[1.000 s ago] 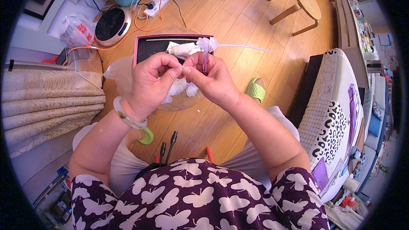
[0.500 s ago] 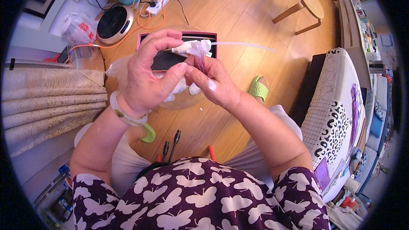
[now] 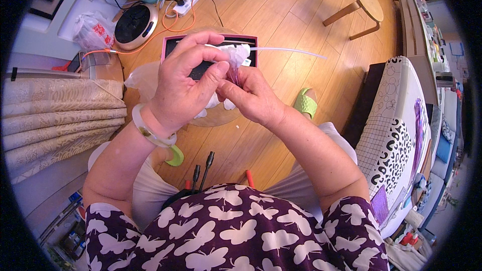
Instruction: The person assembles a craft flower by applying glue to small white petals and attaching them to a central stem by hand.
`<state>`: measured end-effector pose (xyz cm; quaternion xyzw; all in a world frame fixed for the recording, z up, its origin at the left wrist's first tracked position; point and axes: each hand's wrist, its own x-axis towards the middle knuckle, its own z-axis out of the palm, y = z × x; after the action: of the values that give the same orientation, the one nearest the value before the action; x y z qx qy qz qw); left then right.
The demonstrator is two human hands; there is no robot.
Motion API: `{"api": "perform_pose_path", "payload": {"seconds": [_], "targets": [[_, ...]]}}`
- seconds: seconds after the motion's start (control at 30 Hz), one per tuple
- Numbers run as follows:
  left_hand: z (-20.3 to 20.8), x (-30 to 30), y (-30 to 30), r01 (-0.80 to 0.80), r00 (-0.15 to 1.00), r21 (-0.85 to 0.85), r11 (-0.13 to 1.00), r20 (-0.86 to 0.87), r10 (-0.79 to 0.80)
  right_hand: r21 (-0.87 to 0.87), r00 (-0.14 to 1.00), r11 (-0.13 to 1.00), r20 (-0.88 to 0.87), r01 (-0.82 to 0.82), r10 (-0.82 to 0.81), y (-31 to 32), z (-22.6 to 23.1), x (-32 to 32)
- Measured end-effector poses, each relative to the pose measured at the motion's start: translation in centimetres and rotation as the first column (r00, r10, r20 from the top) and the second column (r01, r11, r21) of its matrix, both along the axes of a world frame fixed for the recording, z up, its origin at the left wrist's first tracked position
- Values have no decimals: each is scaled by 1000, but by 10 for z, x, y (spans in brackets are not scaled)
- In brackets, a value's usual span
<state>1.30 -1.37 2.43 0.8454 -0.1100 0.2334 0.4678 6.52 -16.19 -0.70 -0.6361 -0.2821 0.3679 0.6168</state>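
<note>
In front of me, my right hand (image 3: 254, 96) pinches the lower end of a small purple and white gathered piece (image 3: 234, 74), which looks like thin film or fabric. The thumb and forefinger of my left hand (image 3: 182, 81) close around its upper side, and the other fingers are curled loosely above. Behind the fingers is a pink-edged box (image 3: 258, 44) with a dark inside, partly hidden by my left hand. White crumpled bits (image 3: 242, 50) show at its right end. A thin pale tube (image 3: 291, 50) sticks out to the right from there.
The box stands on a small round table (image 3: 221, 118) with white scraps. A power strip (image 3: 188, 2) with cables and a round black appliance (image 3: 135, 26) are at the far left. A wooden stool (image 3: 365, 1) stands far right; a patterned covered surface (image 3: 389, 145) is at the right.
My left thumb and forefinger have come in to the right, onto the upper part of the purple and white piece. My right hand has barely moved and keeps its pinch.
</note>
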Motion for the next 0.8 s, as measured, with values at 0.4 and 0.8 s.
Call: {"api": "perform_pose_path", "payload": {"seconds": [0.4,0.8], "targets": [[-6,-6,-9,-59,971,-421,905,-233,-45,97,985,993,-148,-69,83,-4,6,2],[-3,-4,-1,3,989,-221,975,-140,-35,76,984,992,-138,-100,110,-3,12,3]]}}
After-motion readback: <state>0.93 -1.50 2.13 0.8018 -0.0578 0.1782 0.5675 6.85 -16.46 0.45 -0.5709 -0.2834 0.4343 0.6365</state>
